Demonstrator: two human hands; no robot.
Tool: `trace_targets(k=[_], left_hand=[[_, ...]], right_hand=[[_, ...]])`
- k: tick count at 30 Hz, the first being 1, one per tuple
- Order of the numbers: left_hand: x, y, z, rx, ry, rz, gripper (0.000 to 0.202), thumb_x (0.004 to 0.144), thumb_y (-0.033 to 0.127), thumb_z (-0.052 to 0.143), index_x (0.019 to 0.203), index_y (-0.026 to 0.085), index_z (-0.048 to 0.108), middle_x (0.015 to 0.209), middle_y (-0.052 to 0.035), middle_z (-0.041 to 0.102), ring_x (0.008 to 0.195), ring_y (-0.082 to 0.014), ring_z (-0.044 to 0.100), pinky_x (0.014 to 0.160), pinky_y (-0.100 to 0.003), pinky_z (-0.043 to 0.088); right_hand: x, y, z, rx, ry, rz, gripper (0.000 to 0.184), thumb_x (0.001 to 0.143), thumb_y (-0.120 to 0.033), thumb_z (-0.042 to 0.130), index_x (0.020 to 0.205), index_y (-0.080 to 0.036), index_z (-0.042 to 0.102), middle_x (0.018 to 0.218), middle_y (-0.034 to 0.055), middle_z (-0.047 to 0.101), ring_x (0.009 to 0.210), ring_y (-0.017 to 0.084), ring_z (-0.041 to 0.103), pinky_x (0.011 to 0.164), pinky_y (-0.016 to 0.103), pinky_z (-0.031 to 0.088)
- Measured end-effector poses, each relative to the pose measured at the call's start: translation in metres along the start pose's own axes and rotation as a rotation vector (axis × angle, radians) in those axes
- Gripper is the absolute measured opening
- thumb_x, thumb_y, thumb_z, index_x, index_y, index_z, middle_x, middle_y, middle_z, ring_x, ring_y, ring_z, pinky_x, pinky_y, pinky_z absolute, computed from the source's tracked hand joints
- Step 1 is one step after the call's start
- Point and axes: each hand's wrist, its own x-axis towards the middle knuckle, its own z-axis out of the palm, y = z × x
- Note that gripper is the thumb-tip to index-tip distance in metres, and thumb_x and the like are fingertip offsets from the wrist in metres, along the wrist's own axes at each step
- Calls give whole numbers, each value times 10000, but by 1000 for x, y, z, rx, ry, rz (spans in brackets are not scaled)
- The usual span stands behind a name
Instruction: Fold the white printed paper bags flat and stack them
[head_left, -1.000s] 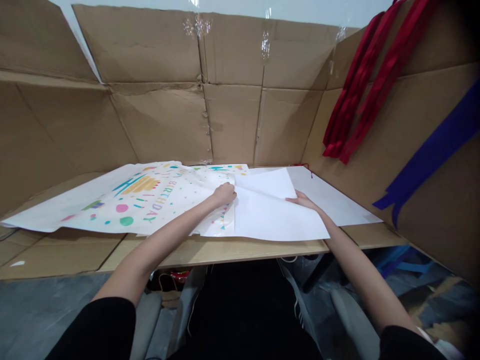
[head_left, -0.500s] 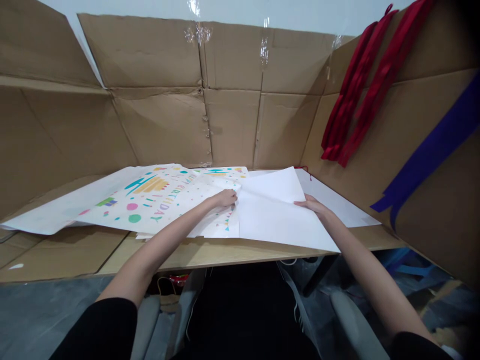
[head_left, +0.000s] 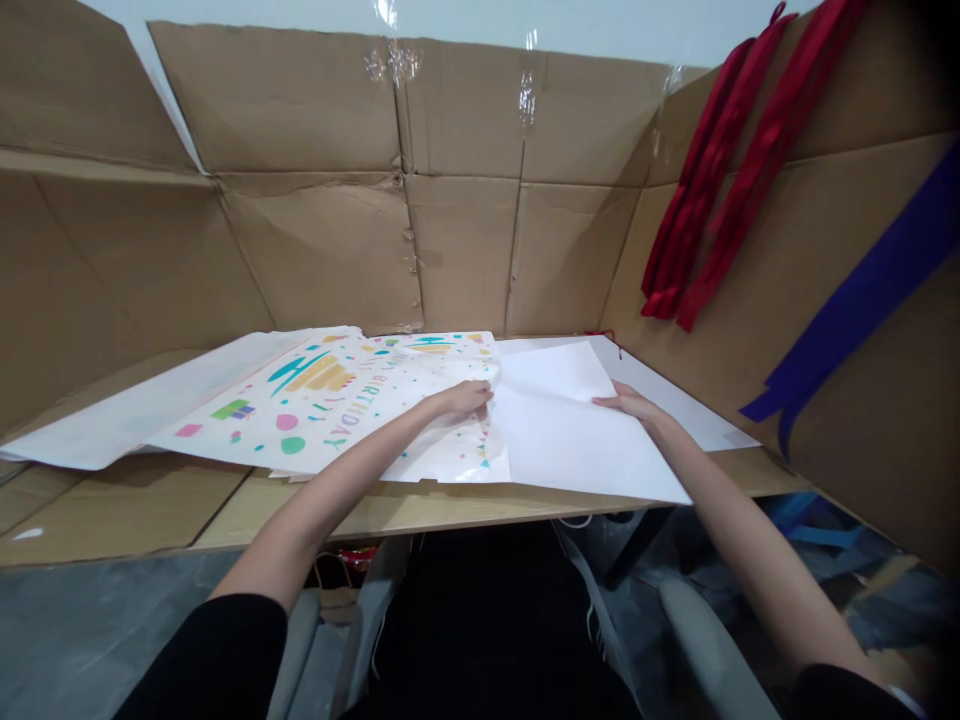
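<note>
A white sheet of paper printed with a coloured "Happy Birthday" design (head_left: 300, 400) lies on the wooden table, with cake-like stripes and confetti shapes. My left hand (head_left: 466, 400) grips the edge of the printed paper near the middle of the table. Over its right part lies a plain white paper sheet (head_left: 570, 440), and my right hand (head_left: 630, 403) holds that sheet's upper edge. What lies under the white sheet is hidden. I cannot tell whether the printed and plain parts are one sheet.
A further plain white sheet (head_left: 675, 405) lies at the right, and white paper extends left (head_left: 142, 410). The wooden table edge (head_left: 450, 510) runs in front. Cardboard walls (head_left: 465, 250) stand behind, with red ribbons (head_left: 720, 170) and a blue strip (head_left: 862, 300) on the right.
My left hand has moved right, drawing the printed paper with it. More of the printed design shows, and the plain white sheet's lower corner has shifted right.
</note>
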Motion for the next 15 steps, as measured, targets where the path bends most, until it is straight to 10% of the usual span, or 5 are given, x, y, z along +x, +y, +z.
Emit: trace_targets(k=[15], left_hand=[[6, 18, 10, -95, 20, 43, 178, 867, 263, 336, 729, 195, 425, 653, 4, 576, 685, -153, 555, 692, -253, 400]], right_hand=[[10, -7, 57, 167, 0, -33, 473, 587, -109, 728, 1042, -167, 610, 959, 91, 707, 751, 226, 674, 716, 349, 553]])
